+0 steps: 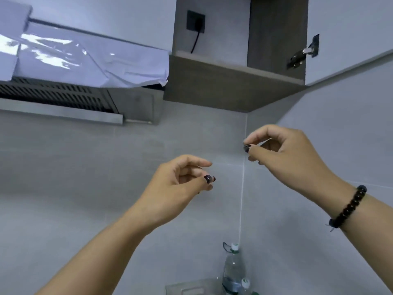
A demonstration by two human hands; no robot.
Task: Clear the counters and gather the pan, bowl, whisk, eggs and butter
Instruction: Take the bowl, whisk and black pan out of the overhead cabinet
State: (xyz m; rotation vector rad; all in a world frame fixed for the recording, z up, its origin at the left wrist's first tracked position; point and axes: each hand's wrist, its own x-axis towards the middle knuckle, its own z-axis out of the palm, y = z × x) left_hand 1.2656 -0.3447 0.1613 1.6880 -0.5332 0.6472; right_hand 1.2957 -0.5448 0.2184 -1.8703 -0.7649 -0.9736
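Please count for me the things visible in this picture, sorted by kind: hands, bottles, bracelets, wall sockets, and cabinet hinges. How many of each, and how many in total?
Hands: 2, the left hand and the right hand, both raised and holding nothing
Bottles: 2, a tall clear bottle and a smaller bottle at the bottom edge
Bracelets: 1, a dark beaded bracelet
Wall sockets: 1, a black socket
Cabinet hinges: 1, a metal hinge
Total: 7

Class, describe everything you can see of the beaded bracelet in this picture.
The beaded bracelet is a single strand of round, dark, glossy beads, nearly black, circling the wrist just below the right hand. It sits snug against the skin and runs slantwise across the raised forearm. At its lower end a short thread tail or knot sticks out. Only the side facing the camera shows; the rest is hidden behind the wrist. Nothing else touches it.
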